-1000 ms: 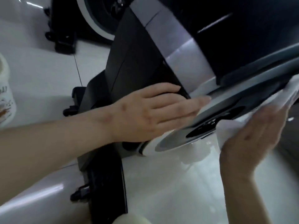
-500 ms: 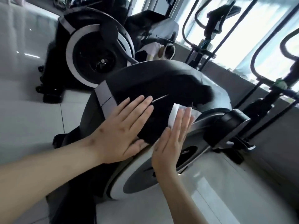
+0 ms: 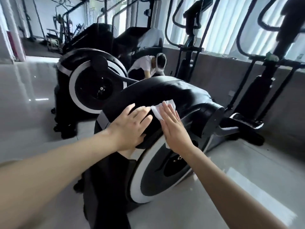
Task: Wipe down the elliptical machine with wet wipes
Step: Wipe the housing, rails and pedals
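The elliptical machine (image 3: 165,90) has a curved black housing above a white-rimmed flywheel disc (image 3: 145,177). My left hand (image 3: 132,126) lies flat on the left side of the housing, fingers spread, holding nothing. My right hand (image 3: 173,129) presses a white wet wipe (image 3: 156,110) flat against the black housing just right of the left hand. Most of the wipe is hidden under the palm; its upper edge sticks out past the fingertips.
A second elliptical (image 3: 92,86) stands behind to the left. A person in a white shirt (image 3: 145,65) crouches behind the machines. Upright handlebar frames (image 3: 189,47) and a pedal arm (image 3: 239,124) sit to the right by the window. Glossy grey floor (image 3: 239,179) surrounds the machine.
The view rose from the flywheel's lower edge to the top of the housing. My right hand carried the wipe up onto the black cover; my left hand shifted along the cover beside it.
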